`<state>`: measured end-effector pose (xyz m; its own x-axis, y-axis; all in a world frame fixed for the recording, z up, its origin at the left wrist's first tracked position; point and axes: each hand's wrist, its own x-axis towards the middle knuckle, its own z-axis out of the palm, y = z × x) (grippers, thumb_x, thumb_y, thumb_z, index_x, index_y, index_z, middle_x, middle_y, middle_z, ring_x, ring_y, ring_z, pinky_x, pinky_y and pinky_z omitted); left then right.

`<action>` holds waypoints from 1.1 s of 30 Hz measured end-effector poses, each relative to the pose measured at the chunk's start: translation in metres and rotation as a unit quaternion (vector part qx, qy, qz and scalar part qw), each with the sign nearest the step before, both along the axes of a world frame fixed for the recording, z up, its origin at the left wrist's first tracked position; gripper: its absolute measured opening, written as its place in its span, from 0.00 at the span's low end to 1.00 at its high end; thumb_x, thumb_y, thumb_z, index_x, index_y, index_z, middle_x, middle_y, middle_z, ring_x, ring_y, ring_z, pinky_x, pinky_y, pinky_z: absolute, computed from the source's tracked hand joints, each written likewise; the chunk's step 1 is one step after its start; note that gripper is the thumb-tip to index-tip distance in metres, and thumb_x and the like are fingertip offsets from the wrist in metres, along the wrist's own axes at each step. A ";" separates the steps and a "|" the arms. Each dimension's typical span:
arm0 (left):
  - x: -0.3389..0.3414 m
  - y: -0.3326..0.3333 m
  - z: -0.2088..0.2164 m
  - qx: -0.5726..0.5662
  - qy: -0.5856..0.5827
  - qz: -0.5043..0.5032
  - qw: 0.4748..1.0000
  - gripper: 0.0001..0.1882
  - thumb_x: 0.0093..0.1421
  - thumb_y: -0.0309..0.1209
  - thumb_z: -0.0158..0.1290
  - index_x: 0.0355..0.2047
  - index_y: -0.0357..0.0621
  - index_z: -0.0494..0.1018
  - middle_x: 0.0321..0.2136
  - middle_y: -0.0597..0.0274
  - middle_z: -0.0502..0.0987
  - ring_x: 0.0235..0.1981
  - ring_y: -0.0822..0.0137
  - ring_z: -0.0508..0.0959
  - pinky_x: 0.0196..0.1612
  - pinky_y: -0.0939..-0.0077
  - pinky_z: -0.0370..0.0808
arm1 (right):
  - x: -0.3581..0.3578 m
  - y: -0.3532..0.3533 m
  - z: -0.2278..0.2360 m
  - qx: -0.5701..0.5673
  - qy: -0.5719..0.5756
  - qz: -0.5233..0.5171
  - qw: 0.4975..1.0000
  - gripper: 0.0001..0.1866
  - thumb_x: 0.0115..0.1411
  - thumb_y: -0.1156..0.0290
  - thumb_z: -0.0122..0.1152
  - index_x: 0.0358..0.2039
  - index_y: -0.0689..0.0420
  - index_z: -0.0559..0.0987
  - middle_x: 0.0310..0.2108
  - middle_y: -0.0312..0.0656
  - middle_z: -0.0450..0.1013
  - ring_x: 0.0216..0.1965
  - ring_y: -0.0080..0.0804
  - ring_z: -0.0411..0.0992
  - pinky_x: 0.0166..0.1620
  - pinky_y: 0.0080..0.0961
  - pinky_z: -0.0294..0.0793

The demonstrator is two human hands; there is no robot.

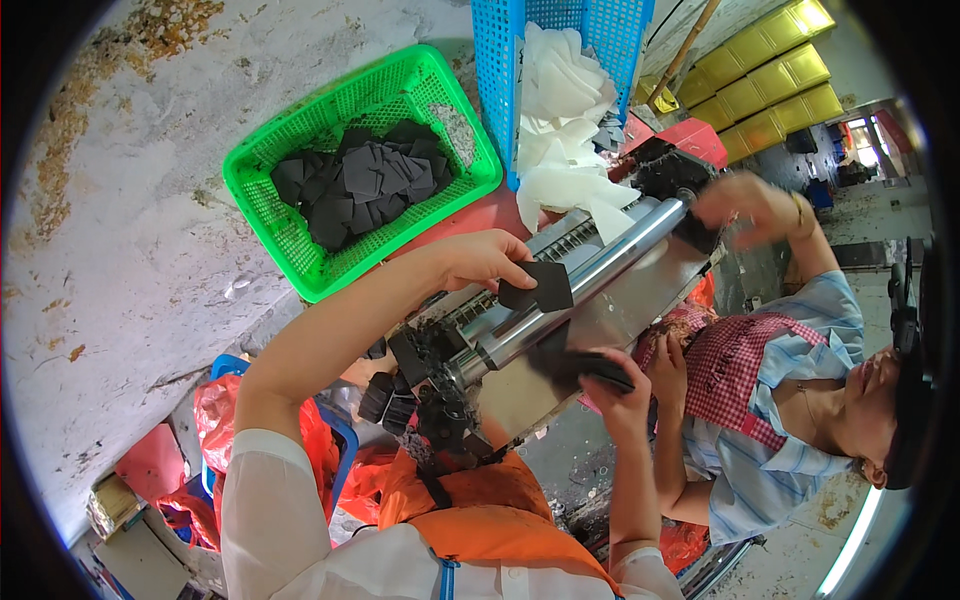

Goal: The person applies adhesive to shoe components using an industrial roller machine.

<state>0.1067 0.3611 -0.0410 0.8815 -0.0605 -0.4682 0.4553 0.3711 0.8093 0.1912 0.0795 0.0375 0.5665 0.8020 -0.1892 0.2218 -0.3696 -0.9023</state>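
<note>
My left hand (488, 262) pinches a thin black square piece (538, 288) over the shiny metal roller (610, 268) of a machine. In my right hand (628, 400), on the near side of the roller, is a small stack of black pieces (607, 373), held above a smooth metal plate (510, 400). Motion blurs the area beside that stack. Behind my left forearm, a green plastic basket (262, 212) holds a heap of similar black pieces (375, 175). Dark grime coats the machine's end (440, 405) nearest me.
A co-worker in a checked apron (728, 375) sits at the right, one blurred hand (750, 208) by the machine's far end. White sheets (565, 100) spill from a blue crate (497, 60). Red plastic bags (215, 410) lie lower left. Gold-coloured boxes (770, 80) are stacked far right.
</note>
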 end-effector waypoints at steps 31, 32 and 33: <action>-0.030 0.007 0.031 0.035 0.026 0.056 0.997 0.17 0.55 0.26 0.62 0.46 0.40 0.75 0.39 0.67 0.80 0.39 0.76 0.78 0.45 0.80 0.72 | -0.007 -0.025 0.056 -0.034 0.029 0.010 0.999 0.16 0.51 0.84 0.65 0.41 0.62 0.77 0.31 0.34 0.76 0.36 0.17 0.73 0.39 0.19 0.74; -0.034 0.010 0.037 0.006 0.007 0.089 0.996 0.18 0.55 0.25 0.61 0.47 0.40 0.75 0.40 0.67 0.79 0.40 0.76 0.78 0.46 0.80 0.72 | -0.007 -0.023 0.060 -0.018 0.050 0.004 0.999 0.16 0.51 0.84 0.65 0.42 0.62 0.78 0.32 0.34 0.76 0.36 0.18 0.73 0.40 0.19 0.74; -0.039 0.012 0.044 -0.024 -0.011 0.121 0.992 0.18 0.55 0.24 0.61 0.47 0.39 0.74 0.41 0.66 0.79 0.41 0.76 0.77 0.47 0.80 0.72 | -0.007 -0.020 0.061 -0.002 0.073 -0.003 0.997 0.17 0.51 0.84 0.65 0.42 0.62 0.78 0.32 0.34 0.76 0.36 0.18 0.73 0.40 0.20 0.74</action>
<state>0.0681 0.3732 0.0025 0.8835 0.1318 -0.4496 0.3304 0.5050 0.7974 0.1838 0.0596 0.0990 0.5382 0.7975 -0.2727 0.0862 -0.3739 -0.9234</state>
